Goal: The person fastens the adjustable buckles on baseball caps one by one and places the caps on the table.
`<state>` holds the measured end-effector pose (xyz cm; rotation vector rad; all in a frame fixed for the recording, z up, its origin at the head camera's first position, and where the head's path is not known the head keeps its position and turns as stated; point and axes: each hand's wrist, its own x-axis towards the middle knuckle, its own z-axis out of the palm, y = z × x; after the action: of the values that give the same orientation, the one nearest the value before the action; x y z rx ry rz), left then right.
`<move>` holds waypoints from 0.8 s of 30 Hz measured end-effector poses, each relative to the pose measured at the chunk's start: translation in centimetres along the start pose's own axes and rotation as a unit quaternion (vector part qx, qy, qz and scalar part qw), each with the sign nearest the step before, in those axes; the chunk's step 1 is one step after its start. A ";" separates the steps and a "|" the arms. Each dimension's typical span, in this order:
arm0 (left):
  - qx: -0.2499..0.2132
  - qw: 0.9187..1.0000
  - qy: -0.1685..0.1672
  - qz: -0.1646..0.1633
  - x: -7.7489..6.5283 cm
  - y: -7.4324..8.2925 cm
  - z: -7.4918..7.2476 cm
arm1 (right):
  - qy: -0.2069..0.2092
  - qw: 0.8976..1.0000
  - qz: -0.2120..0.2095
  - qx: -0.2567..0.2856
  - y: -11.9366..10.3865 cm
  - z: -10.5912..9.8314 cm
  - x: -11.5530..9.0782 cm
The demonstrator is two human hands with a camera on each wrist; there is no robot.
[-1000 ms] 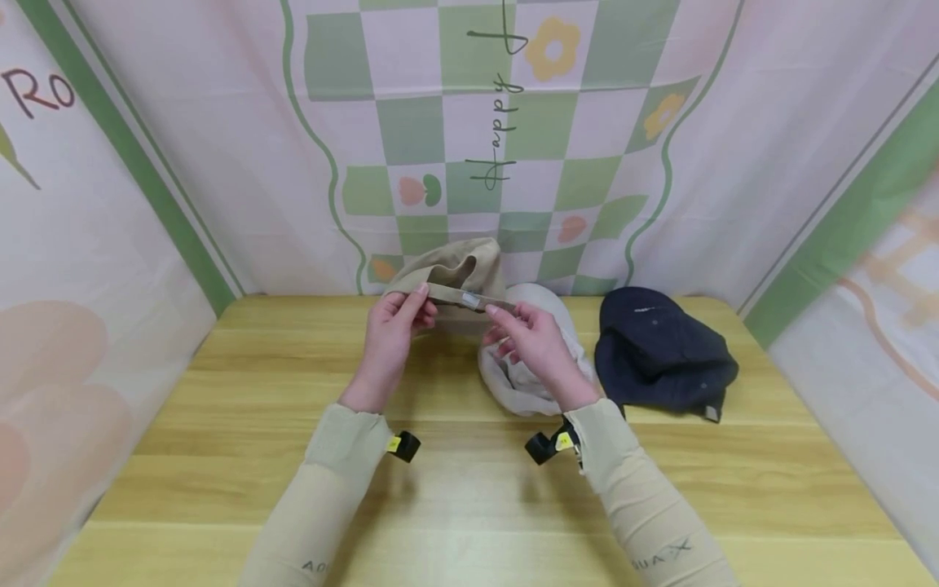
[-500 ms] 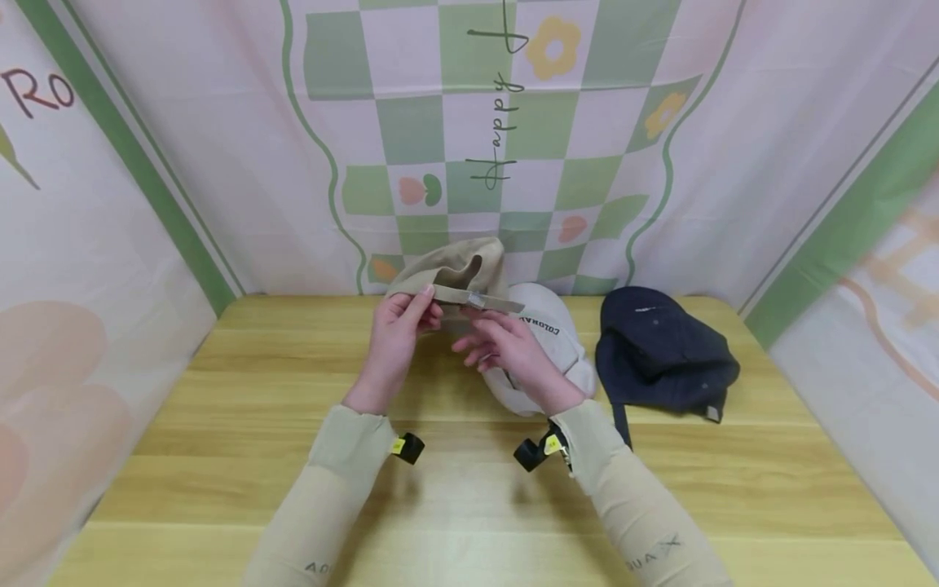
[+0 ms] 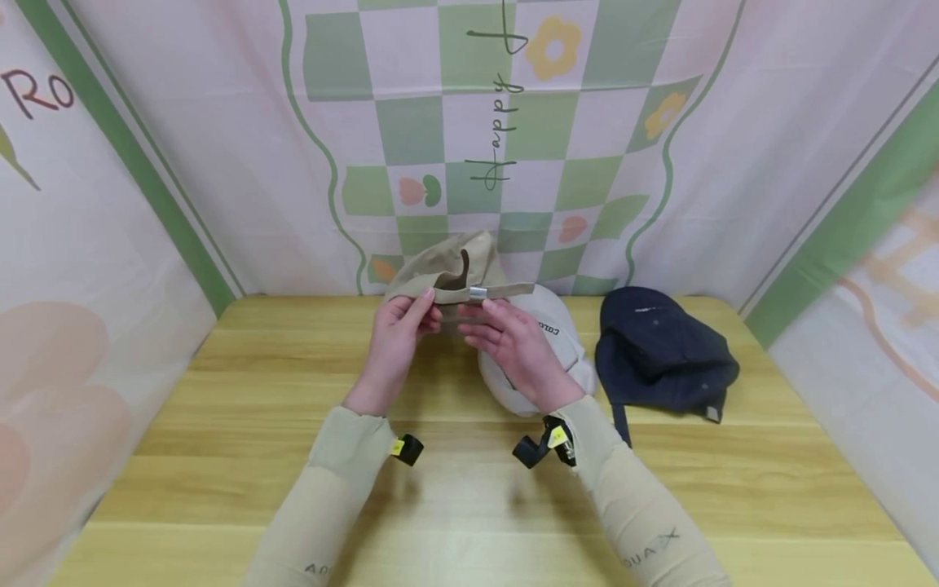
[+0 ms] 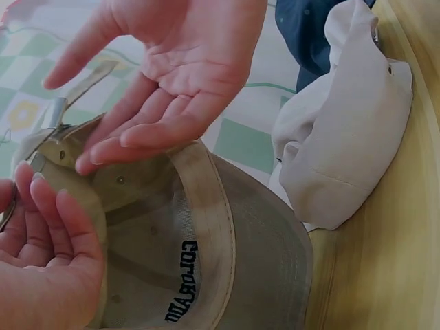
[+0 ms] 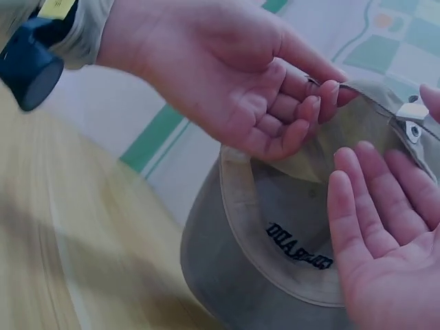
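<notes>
A beige baseball cap (image 3: pixel 477 253) is held up at the back of the table, its back opening and strap facing me. My left hand (image 3: pixel 391 346) pinches the strap between thumb and fingers, left of the metal buckle (image 3: pixel 478 293). From the buckle the loose strap end (image 3: pixel 517 289) sticks out to the right. My right hand (image 3: pixel 522 350) is just below the buckle, thumb tip close to it and fingers mostly straight inside the cap's opening. In the left wrist view, dark COLORADO lettering (image 4: pixel 182 282) shows through the cap, next to its inner band.
A pale off-white cap (image 3: pixel 565 326) with dark lettering lies on the wooden table (image 3: pixel 257 424), partly behind my right hand. Right of it lies a navy cap (image 3: pixel 653 350), its strap trailing forward. A patterned curtain (image 3: pixel 477 122) hangs behind the table.
My right hand let go of the strap end and moved left to below the buckle. The freed end now points outward to the right. My left hand has kept its pinch.
</notes>
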<state>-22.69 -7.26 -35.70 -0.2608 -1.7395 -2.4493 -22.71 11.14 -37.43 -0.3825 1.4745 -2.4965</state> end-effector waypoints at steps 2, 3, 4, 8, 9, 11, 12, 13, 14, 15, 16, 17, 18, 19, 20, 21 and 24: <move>0.003 1.000 -0.004 -0.003 0.0 -0.1 0.0 | -0.017 1.000 -0.002 0.020 0.1 0.0 0.1; 0.007 1.000 -0.008 -0.006 0.0 -0.2 0.0 | -0.029 0.999 -0.002 0.028 0.2 0.0 0.1; 0.011 1.000 -0.012 -0.008 0.0 -0.2 0.1 | -0.043 0.998 -0.001 0.037 0.2 0.0 0.2; 0.030 0.999 -0.024 -0.017 -0.1 -0.3 0.2 | -0.076 0.995 0.004 0.060 0.4 0.1 0.3; 0.032 0.999 -0.026 -0.018 -0.1 -0.4 0.2 | -0.072 0.995 0.003 0.068 0.4 0.1 0.3; 0.032 0.999 -0.027 -0.020 -0.1 -0.5 0.3 | -0.052 0.995 -0.003 0.081 0.4 0.2 0.4; 0.032 0.999 -0.027 -0.021 -0.1 -0.5 0.3 | -0.038 0.995 -0.006 0.090 0.4 0.3 0.4; 0.031 0.999 -0.027 -0.022 -0.1 -0.6 0.3 | -0.024 0.995 -0.010 0.097 0.4 0.3 0.4; 0.032 0.999 -0.027 -0.024 -0.1 -0.6 0.2 | -0.011 0.995 -0.013 0.103 0.3 0.3 0.5; 0.031 0.999 -0.027 -0.026 -0.1 -0.6 0.2 | 0.001 0.994 -0.016 0.108 0.3 0.3 0.5; 0.031 0.999 -0.027 -0.027 -0.1 -0.6 0.2 | 0.009 0.994 -0.018 0.111 0.3 0.3 0.5; 0.030 0.999 -0.026 -0.029 -0.1 -0.6 0.2 | 0.016 0.993 -0.019 0.114 0.2 0.3 0.5; 0.028 0.999 -0.024 -0.030 -0.1 -0.6 0.1 | 0.020 0.993 -0.021 0.113 0.2 0.2 0.5; 0.027 0.999 -0.021 -0.030 -0.1 -0.6 0.1 | 0.023 0.993 -0.022 0.111 0.2 0.2 0.5; 0.025 0.999 -0.018 -0.029 -0.1 -0.6 0.1 | 0.025 0.993 -0.024 0.111 0.2 0.2 0.4; 0.023 0.999 -0.014 -0.027 -0.1 -0.6 0.1 | 0.027 0.993 -0.026 0.110 0.1 0.1 0.4; 0.022 1.000 -0.004 -0.022 -0.1 -0.5 0.1 | 0.029 0.993 -0.031 0.109 0.1 0.1 0.4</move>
<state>-22.73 -7.00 -36.13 -0.2300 -1.8182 -2.4392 -23.06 10.93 -37.41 -0.3224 1.2100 -2.7037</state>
